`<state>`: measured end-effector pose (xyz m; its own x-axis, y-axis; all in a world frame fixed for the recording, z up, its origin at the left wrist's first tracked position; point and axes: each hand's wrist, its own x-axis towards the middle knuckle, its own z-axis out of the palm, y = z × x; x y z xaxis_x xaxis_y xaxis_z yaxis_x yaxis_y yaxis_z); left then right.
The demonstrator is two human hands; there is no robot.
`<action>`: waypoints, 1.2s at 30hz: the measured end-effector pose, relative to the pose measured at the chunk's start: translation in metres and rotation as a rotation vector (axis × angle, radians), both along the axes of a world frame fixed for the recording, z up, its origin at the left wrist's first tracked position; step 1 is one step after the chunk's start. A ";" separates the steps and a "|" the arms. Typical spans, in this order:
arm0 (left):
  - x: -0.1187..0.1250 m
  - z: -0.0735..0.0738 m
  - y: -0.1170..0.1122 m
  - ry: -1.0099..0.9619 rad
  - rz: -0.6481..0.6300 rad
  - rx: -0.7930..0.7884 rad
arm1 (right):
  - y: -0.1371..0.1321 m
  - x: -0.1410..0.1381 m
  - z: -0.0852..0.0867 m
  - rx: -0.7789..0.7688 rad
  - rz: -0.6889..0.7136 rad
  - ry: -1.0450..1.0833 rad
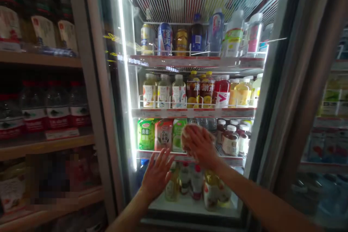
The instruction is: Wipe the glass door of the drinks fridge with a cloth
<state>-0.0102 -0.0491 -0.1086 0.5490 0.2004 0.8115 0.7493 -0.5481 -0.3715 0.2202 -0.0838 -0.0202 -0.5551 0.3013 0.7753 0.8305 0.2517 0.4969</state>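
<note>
I face an open, lit drinks fridge. My right hand [199, 144] is closed round a pale drink carton [187, 136] at the front of the third shelf [231, 160], beside a green carton [146, 134], a red-and-white carton [163, 135] and another green one [178, 134]. My left hand [157, 173] is spread flat with fingers apart, just below that shelf's front edge, holding nothing. Below both hands stand several bottles [195, 183] on the bottom shelf.
Upper fridge shelves carry cans [164, 39] and juice bottles [178, 92]. White-capped brown bottles [230, 140] stand right of my right hand. The open glass door [299, 90] hangs at right. Wooden shelves [46, 145] with water bottles [57, 107] are at left.
</note>
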 end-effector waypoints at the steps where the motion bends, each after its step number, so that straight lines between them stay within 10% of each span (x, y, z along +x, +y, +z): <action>1: -0.009 -0.006 0.000 -0.011 0.031 -0.012 | 0.000 -0.008 -0.021 -0.031 0.043 -0.074; 4: -0.041 -0.021 -0.001 -0.038 0.111 -0.039 | -0.003 -0.025 -0.088 -0.157 0.147 -0.283; 6: -0.061 -0.025 0.001 -0.035 0.161 -0.039 | 0.000 -0.036 -0.100 -0.211 0.184 -0.335; 12: -0.096 -0.004 0.015 -0.114 0.345 -0.036 | 0.035 -0.096 -0.022 -0.122 0.152 -0.063; 19: -0.126 -0.017 0.014 -0.081 0.387 -0.059 | 0.045 -0.135 -0.075 -0.290 0.337 -0.213; 25: -0.156 -0.005 0.012 -0.189 0.431 -0.107 | 0.068 -0.191 0.006 -0.215 0.307 -0.096; 32: -0.178 -0.008 0.008 -0.202 0.400 -0.028 | 0.066 -0.201 -0.071 -0.267 0.434 -0.390; 34: -0.181 -0.002 0.008 -0.190 0.415 -0.005 | 0.069 -0.198 -0.053 -0.240 0.441 -0.425; 36: -0.182 0.014 0.011 -0.205 0.428 0.006 | 0.075 -0.195 0.001 -0.191 0.403 -0.374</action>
<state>-0.1920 -0.0385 -0.0949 0.2459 0.3687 0.8964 0.9658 -0.1719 -0.1942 0.0249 -0.0083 -0.0187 -0.8805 0.1248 0.4572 0.4276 0.6255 0.6527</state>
